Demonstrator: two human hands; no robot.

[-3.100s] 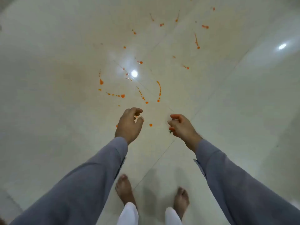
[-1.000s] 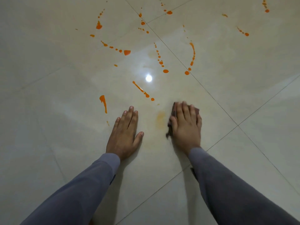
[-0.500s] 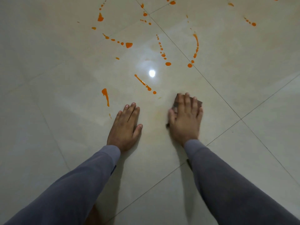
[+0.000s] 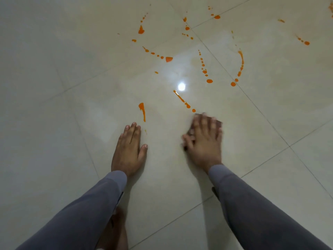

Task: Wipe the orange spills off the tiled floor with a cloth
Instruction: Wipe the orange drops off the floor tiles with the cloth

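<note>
My right hand (image 4: 204, 141) presses flat on a small dark cloth (image 4: 218, 123) on the glossy cream tiled floor (image 4: 54, 141); only the cloth's edges show around my fingers, and the hand is blurred. Just ahead of its fingertips lies an orange streak with drops (image 4: 183, 101). My left hand (image 4: 128, 150) rests palm down on the floor, holding nothing, fingers together. An orange drip (image 4: 142, 110) sits just beyond its fingertips. Several more orange spills lie farther out: a dotted line ending in a blob (image 4: 168, 59), a dotted trail (image 4: 204, 69) and a curved streak (image 4: 240, 67).
A bright lamp reflection (image 4: 181, 86) glares on the tile among the spills. Grout lines (image 4: 261, 112) cross the floor diagonally. More orange drops (image 4: 304, 41) lie at the far right. My bare foot (image 4: 115, 230) shows under my left sleeve.
I went from standing to crouching with both hands on the floor. In the last second my right hand with the cloth slid forward and left over a faint orange smear, which is gone now.
</note>
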